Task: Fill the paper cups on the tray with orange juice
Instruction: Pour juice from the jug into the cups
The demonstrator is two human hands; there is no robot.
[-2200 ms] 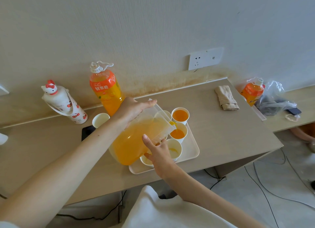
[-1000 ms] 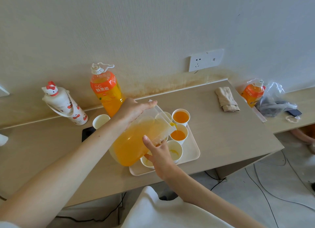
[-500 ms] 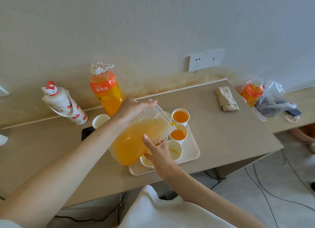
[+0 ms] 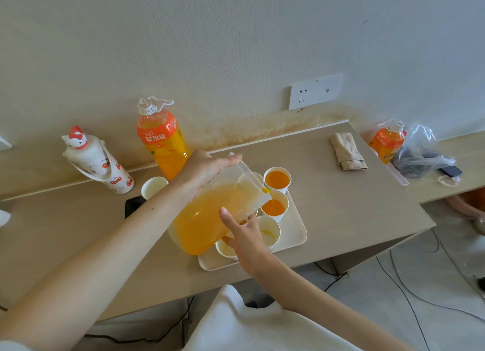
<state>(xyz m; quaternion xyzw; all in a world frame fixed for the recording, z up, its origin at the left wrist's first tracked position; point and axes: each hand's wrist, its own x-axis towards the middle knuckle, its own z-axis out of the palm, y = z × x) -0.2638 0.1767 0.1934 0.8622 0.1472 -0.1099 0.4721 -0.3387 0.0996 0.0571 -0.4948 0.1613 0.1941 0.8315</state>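
Observation:
A clear plastic jug [image 4: 207, 219] of orange juice is tilted to the right over a white tray [image 4: 295, 235] on the table. My left hand [image 4: 207, 168] grips the jug at its top. My right hand [image 4: 245, 236] holds it from below, thumb on its side. Juice runs from the spout into the middle right paper cup [image 4: 274, 207], which holds orange juice. The far right cup [image 4: 277, 178] is full of juice. A near cup [image 4: 269, 232] has only a little yellow liquid at the bottom. Another near cup [image 4: 225, 249] is partly hidden by my right hand.
A large orange juice bottle [image 4: 161, 140] and a white cat-topped flask [image 4: 95, 161] stand by the wall. A loose paper cup [image 4: 153, 186] and a dark phone [image 4: 132, 203] lie left of the tray. A folded cloth [image 4: 347, 151], a second juice bottle [image 4: 387, 140] and a plastic bag [image 4: 420, 151] lie right.
The jug stays tilted over the middle right cup and juice keeps flowing. Both hands hold the same places. The view has shifted only slightly.

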